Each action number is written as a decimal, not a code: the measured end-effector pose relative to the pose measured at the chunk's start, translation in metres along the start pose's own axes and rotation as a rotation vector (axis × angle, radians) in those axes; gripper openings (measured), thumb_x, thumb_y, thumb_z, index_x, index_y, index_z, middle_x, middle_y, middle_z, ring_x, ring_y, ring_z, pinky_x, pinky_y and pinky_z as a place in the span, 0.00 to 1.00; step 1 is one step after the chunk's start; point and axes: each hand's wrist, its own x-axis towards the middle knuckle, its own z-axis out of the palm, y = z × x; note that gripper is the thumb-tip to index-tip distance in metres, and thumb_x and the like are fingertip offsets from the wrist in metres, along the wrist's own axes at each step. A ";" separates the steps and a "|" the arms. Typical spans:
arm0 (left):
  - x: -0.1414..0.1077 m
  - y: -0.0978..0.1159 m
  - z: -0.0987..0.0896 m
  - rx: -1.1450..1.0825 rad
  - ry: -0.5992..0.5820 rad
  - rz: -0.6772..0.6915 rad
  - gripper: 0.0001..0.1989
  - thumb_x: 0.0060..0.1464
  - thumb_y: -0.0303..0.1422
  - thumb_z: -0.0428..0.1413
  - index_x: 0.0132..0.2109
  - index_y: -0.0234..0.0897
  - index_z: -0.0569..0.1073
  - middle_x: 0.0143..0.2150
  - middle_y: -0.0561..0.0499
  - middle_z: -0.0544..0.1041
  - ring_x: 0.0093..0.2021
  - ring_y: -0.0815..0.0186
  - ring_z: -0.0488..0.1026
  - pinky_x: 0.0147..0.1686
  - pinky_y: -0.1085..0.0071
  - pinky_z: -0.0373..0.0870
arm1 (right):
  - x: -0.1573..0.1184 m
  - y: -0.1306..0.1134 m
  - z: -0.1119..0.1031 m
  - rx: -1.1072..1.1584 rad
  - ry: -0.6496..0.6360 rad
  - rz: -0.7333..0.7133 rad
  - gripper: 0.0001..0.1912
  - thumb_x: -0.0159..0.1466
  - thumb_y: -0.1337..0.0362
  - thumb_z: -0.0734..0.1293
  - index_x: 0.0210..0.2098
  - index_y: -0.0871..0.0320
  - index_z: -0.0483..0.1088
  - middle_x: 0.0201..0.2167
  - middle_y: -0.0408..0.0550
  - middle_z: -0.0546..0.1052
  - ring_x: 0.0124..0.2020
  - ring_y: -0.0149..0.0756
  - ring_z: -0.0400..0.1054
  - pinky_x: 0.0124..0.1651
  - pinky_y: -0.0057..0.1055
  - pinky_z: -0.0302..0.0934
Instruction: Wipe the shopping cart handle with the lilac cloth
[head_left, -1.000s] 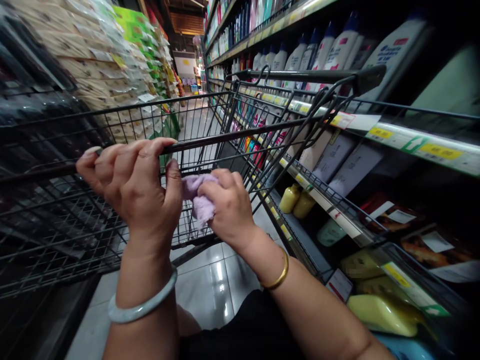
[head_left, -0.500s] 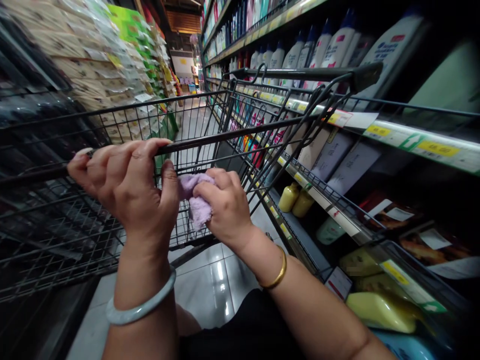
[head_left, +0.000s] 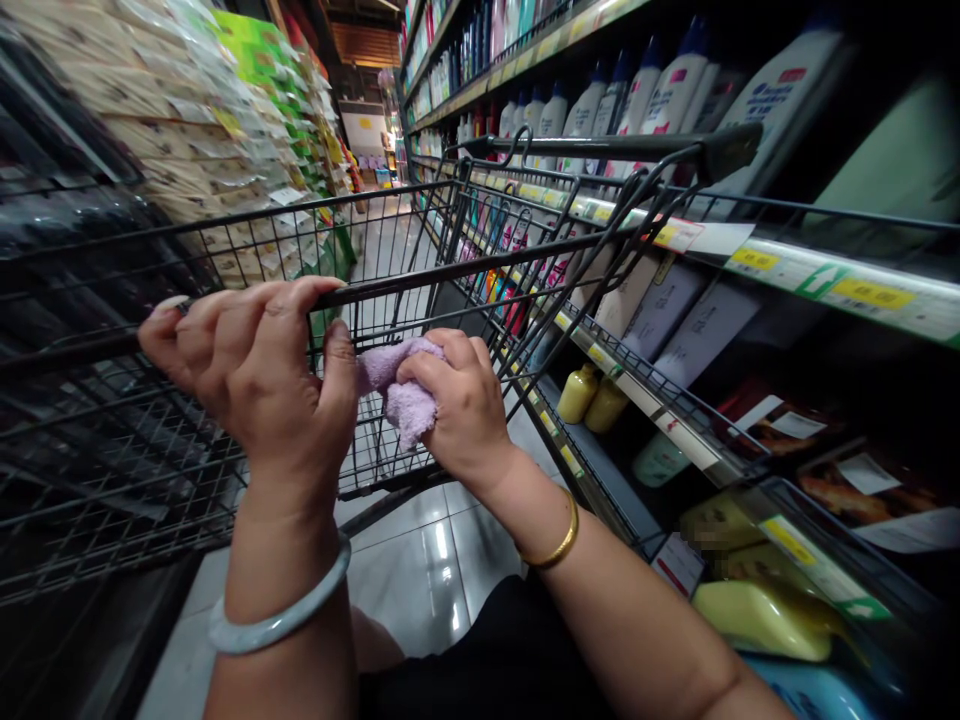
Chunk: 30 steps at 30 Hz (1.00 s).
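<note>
My left hand [head_left: 259,380] is wrapped over the dark top rail of a wire shopping cart [head_left: 420,283], its thumb below the rail. Just right of it, my right hand [head_left: 465,405] grips a bunched lilac cloth [head_left: 411,410] against the cart's wire side. One end of the cloth reaches left to my left thumb and goes out of sight there. The cart's handle [head_left: 622,146] lies beyond, toward the shelves. A pale bangle [head_left: 281,628] circles my left wrist and a gold one [head_left: 559,545] my right.
Shelves with white shampoo bottles [head_left: 675,90] and price labels line the right side, close to the cart. Yellow bottles [head_left: 577,393] stand on a lower shelf. Stacked packages [head_left: 172,120] rise at left. Tiled floor [head_left: 420,560] shows below, and an aisle runs ahead.
My right hand has shifted slightly right, drawing the cloth with it, so more of the cloth shows between my hands. My left hand stays on the rail.
</note>
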 end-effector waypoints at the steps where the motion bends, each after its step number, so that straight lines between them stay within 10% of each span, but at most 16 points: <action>1: 0.000 0.000 0.000 -0.005 0.002 0.004 0.17 0.62 0.41 0.57 0.57 0.50 0.77 0.53 0.52 0.79 0.60 0.54 0.71 0.70 0.45 0.52 | 0.002 0.001 -0.003 -0.004 0.005 -0.006 0.08 0.69 0.61 0.67 0.44 0.50 0.80 0.53 0.48 0.72 0.52 0.40 0.63 0.57 0.35 0.62; 8: 0.003 0.002 -0.003 -0.024 -0.002 -0.005 0.16 0.65 0.43 0.56 0.53 0.43 0.80 0.50 0.48 0.80 0.57 0.55 0.72 0.66 0.48 0.53 | 0.018 0.005 -0.032 -0.073 0.215 0.102 0.10 0.70 0.58 0.67 0.46 0.52 0.79 0.56 0.53 0.67 0.60 0.47 0.61 0.63 0.45 0.61; 20: 0.023 0.003 -0.004 0.219 -0.167 -0.082 0.22 0.67 0.52 0.47 0.41 0.46 0.80 0.34 0.49 0.74 0.40 0.56 0.66 0.50 0.55 0.54 | 0.012 0.007 0.000 -0.033 0.184 -0.093 0.07 0.70 0.62 0.67 0.42 0.49 0.79 0.51 0.47 0.76 0.46 0.40 0.62 0.48 0.35 0.65; 30: 0.033 0.004 0.000 0.169 -0.342 -0.196 0.18 0.66 0.45 0.46 0.40 0.45 0.77 0.40 0.46 0.75 0.48 0.54 0.66 0.56 0.54 0.55 | 0.033 0.027 -0.046 0.108 0.577 0.144 0.05 0.64 0.65 0.70 0.39 0.55 0.78 0.50 0.52 0.72 0.52 0.43 0.66 0.57 0.41 0.65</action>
